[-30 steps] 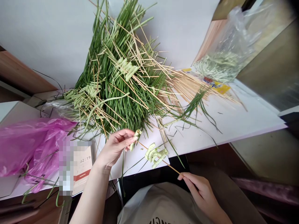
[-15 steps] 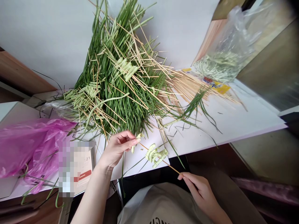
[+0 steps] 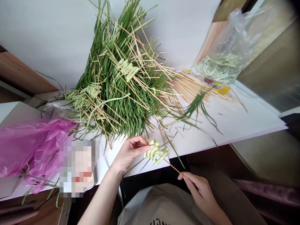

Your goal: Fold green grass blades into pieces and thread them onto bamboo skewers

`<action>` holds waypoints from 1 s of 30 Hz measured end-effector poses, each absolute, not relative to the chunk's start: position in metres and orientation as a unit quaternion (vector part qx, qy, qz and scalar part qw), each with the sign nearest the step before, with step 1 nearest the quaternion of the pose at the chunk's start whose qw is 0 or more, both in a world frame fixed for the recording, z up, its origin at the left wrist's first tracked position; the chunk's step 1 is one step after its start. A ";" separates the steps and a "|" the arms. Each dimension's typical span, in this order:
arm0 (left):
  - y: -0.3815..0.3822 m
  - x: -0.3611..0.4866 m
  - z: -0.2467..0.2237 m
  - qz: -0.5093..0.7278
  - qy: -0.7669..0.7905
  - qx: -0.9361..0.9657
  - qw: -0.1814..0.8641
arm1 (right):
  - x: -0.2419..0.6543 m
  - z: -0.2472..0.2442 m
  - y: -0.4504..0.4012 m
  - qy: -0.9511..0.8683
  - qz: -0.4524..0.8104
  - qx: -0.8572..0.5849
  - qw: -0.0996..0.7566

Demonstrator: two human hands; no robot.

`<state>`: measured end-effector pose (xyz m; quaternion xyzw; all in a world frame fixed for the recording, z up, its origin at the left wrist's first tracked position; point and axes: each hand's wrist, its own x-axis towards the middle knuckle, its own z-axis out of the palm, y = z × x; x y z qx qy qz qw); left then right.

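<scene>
My right hand [image 3: 199, 189] is closed in a pinch round the lower end of a thin wooden skewer [image 3: 172, 166], just above my lap. Folded back and forth along the skewer is a pale green, bean-like strip [image 3: 157, 153]. My left hand [image 3: 133, 152] pinches the far end of this strip between thumb and fingers, where the skewer's tip passes close by. Beyond the hands lies a big heap of long green chive-like leaves [image 3: 126, 106]. Several filled skewers lie on it, one with a folded pale green strip [image 3: 127, 69].
Many bare skewers [image 3: 187, 86] fan out to the right of the heap. A clear bag [image 3: 220, 67] of pale green strips stands at the back right. At left are a pink plastic bag [image 3: 42, 150] and a blurred-out phone-like object [image 3: 84, 168] near the table's edge.
My left hand has moved right and slightly down the skewer, bringing the loose end of the strip against the folded part. My right hand has stayed in place.
</scene>
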<state>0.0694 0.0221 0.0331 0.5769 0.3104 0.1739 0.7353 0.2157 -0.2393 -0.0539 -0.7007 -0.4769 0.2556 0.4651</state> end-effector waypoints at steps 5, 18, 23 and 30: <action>0.050 0.051 0.042 0.220 0.345 0.690 0.597 | 0.218 -0.058 -0.245 -0.445 0.253 -0.718 0.471; 0.056 0.044 0.021 0.106 0.381 0.887 0.240 | 0.218 -0.062 -0.244 -0.412 0.258 -0.731 0.479; 0.056 0.041 0.019 0.137 0.373 0.882 0.255 | 0.218 -0.067 -0.247 -0.389 0.276 -0.734 0.484; 0.042 0.023 0.018 0.226 0.413 0.799 0.374 | 0.224 -0.053 -0.240 -0.344 0.325 -0.709 0.523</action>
